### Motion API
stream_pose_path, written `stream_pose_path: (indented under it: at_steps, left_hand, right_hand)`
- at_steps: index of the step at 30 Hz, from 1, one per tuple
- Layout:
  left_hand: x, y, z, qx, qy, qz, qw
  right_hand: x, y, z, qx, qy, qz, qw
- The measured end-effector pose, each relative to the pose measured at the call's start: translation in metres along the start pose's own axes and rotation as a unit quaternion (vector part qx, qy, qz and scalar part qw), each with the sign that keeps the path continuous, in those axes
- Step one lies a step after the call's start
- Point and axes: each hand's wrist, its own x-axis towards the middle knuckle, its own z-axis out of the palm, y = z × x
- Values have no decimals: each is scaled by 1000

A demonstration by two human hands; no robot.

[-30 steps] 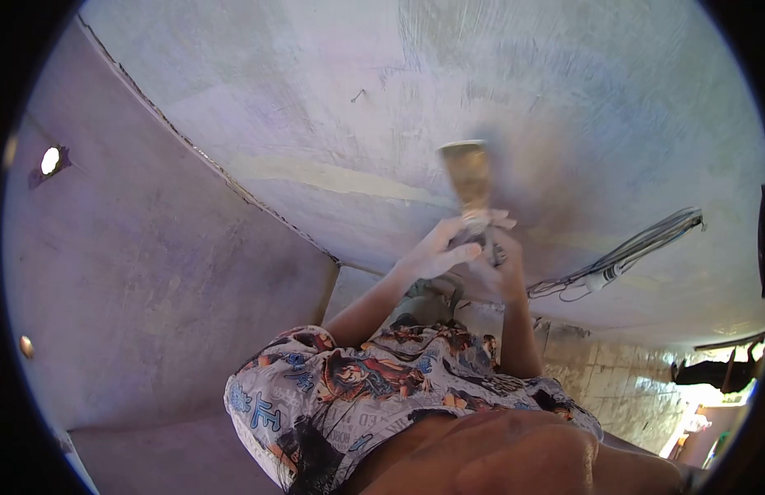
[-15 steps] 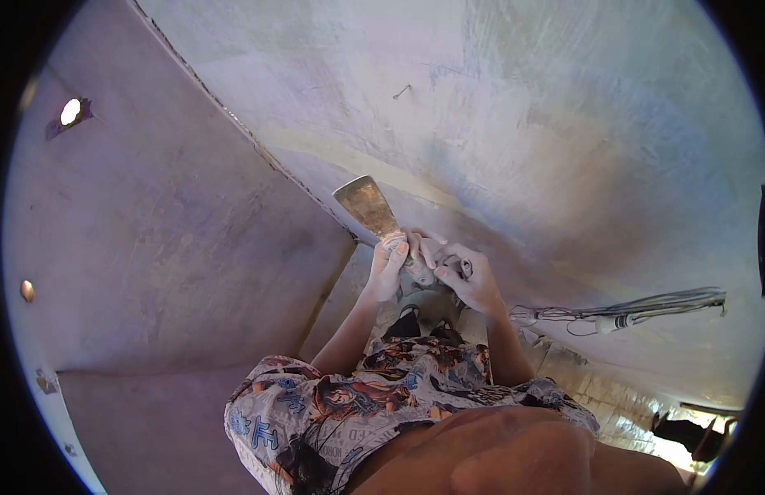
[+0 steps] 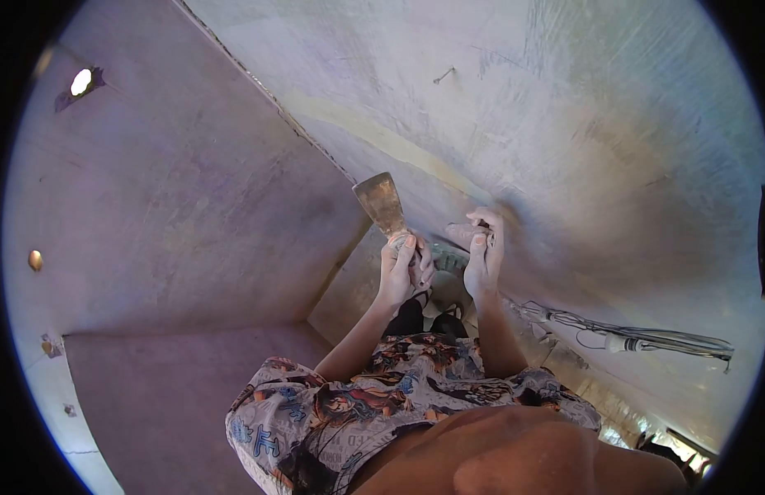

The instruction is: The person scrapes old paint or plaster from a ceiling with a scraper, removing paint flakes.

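A putty knife point(image 3: 380, 202) with a worn, stained metal blade points up and away in front of my body. My left hand point(image 3: 403, 268) is closed around its handle, and the fingers look dusty with white powder. To the right, my right hand point(image 3: 486, 256) is raised and apart from the left. Between its thumb and fingers is a small greyish-pink piece point(image 3: 461, 234), perhaps folded; its kind is not clear. The fingers hide part of it.
A plastered wall point(image 3: 580, 148) slopes across the right, with a nail point(image 3: 443, 75) sticking out. Bundled wires point(image 3: 663, 339) hang from it lower down. A second wall point(image 3: 193, 198) meets it at the left. Below my hands stands a round greenish container point(image 3: 450, 260) near my feet.
My hands have moved apart. The right hand has lifted and turned, showing more of the greyish piece. The left hand still holds the putty knife, and the view has shifted slightly.
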Motion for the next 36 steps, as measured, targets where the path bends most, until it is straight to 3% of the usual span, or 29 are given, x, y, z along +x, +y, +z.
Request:
stream_pose_path:
  at_steps: [2,4,6,9,10,13,17,19,21,24,26,27,28,30,34,36]
  left_hand:
    - [-5,-1,-3,14,4,-2,1000]
    - [-10,-3,-2,30,2,-8,1000]
    - [-15,-6,3,47,88,49,994]
    - [-17,-3,4,25,62,112,992]
    - [-16,-4,8,28,65,145,987]
    - [-16,-7,-8,76,18,155,985]
    - [-14,-4,-10,77,22,133,988]
    - [-9,-1,-14,156,28,167,973]
    - [-11,-1,-16,198,21,158,967]
    - [-19,6,-18,232,6,116,966]
    - [-15,11,-21,222,-7,86,971]
    - [-12,14,-18,246,-22,132,960]
    - [-10,16,-16,268,-36,177,946]
    - [-7,22,-17,277,-53,190,941]
    - [-3,27,-14,275,-78,203,937]
    - [10,36,-3,268,-83,259,924]
  right_hand:
    - [-1,0,6,15,27,9,999]
    - [-5,-5,12,2,-21,103,994]
    - [-12,-1,16,-22,-50,80,995]
    - [-27,1,24,-50,-85,78,992]
    - [-32,3,27,8,-88,105,991]
    - [-42,13,29,86,-91,134,983]
    - [-47,11,26,137,-116,203,963]
    - [-46,12,29,151,-130,213,957]
    - [-46,9,26,151,-207,273,927]
    - [-45,-3,29,240,-182,329,895]
    - [-47,4,29,214,-194,344,894]
    - [-48,3,28,191,-208,361,889]
    - [-49,1,28,187,-204,357,892]
    - [-44,-13,33,227,-209,252,917]
    - [-39,-26,39,191,-202,214,936]
    - [-36,-27,36,96,-225,131,961]
